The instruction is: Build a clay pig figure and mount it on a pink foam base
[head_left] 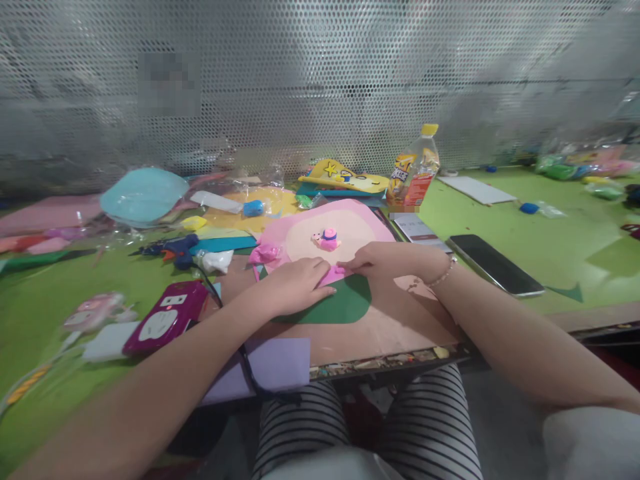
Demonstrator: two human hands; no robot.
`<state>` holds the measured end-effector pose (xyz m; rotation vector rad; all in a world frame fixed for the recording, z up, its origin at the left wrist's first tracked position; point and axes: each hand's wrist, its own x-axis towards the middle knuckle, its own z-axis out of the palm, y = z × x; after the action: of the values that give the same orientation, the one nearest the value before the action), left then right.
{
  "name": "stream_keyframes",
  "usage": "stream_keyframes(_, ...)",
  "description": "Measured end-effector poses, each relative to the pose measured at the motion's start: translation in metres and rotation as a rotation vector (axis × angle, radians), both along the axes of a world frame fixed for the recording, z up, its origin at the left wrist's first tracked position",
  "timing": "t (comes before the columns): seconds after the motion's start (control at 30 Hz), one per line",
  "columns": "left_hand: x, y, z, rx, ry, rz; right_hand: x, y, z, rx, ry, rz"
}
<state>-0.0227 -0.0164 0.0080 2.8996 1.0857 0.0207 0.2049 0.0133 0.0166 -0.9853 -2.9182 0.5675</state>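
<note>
Right hand (377, 259): fingertips drawn together at pink clay bit (340, 269); pinching or just pressing, cannot tell. Left hand (297, 283): fingers loosely spread, thumb apart, likely steadying pink sheet (273, 232). Clay at sheet's 6 o'clock edge, within both hands' reach. Snail figure (329, 240) toward 12 o'clock, clear of fingers.

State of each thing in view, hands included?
Bottle, yellow cap on
Phone, face up, screen dark
Glue gun, lying down, power state unclear
Purple socket box, small red light showing
Snail figure, on pink-and-cream paper
Left hand, on the paper, thumb apart
Right hand, fingertips at pink clay, grip unclear
</note>
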Motion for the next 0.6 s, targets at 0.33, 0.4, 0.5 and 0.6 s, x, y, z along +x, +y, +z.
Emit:
stream_keyframes(0.33, 0.002, -0.003, 0.004, -0.048, -0.008, 0.033, 0.002, -0.016, 0.018, 0.165, -0.190, -0.068)
stream_keyframes(0.4, 0.003, -0.003, 0.003, -0.032, -0.013, 0.029, 0.002, -0.019, 0.022, 0.277, -0.281, -0.173)
stream_keyframes(0.5, 0.003, -0.001, -0.002, 0.028, -0.021, 0.007, 0.001, -0.020, 0.023, 0.400, -0.297, -0.190)
stream_keyframes(0.6, 0.003, 0.001, -0.007, 0.064, -0.001, -0.027, 0.003, -0.020, 0.017, 0.324, -0.245, -0.113)
